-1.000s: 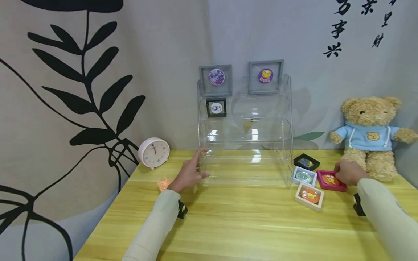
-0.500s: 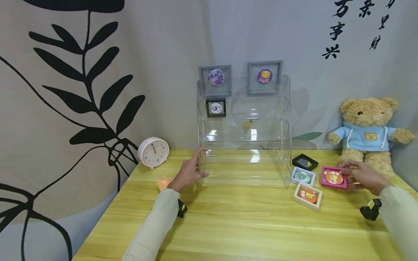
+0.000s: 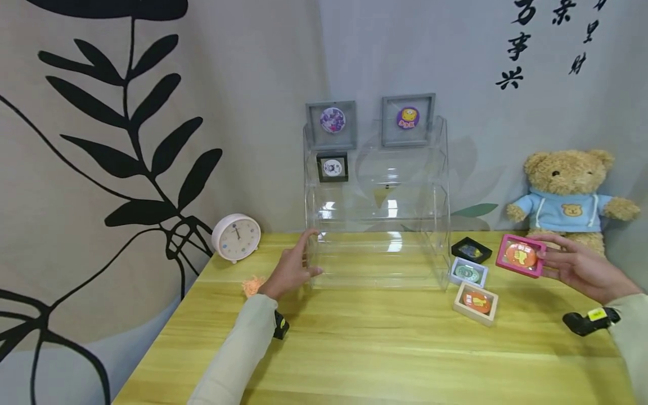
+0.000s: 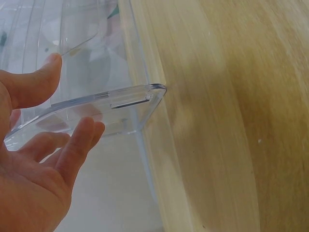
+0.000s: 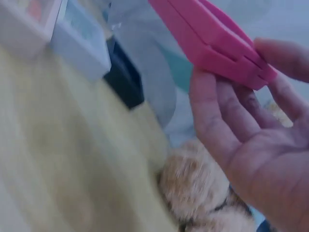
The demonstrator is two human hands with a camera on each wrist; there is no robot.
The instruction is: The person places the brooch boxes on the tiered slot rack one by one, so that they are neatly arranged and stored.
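My right hand (image 3: 582, 264) pinches a pink square badge frame (image 3: 520, 256) by its right side, thumb on one face and fingers under the other. An orange round badge shows inside the frame, which is tilted and raised over the table in the right wrist view. At the left side of a clear acrylic tiered display rack (image 3: 377, 270), my left hand (image 3: 291, 270) holds the side panel, with the thumb inside and the fingers outside. On the rack stand two grey badge frames (image 3: 311, 138) on top and a small black frame (image 3: 332, 179) below.
Beside the rack's right foot lie a black hexagonal frame (image 3: 472, 257), a pale blue frame (image 3: 454, 274) and a cream frame (image 3: 476, 318). Behind them sits a teddy bear (image 3: 569, 174) in a blue hoodie. A pink clock (image 3: 236, 238) and an orange fuzzy thing (image 3: 252, 286) stand left.
My right hand has lifted the pink badge frame off the table and tilted its face toward the head camera. My left hand stays at the display rack's side.
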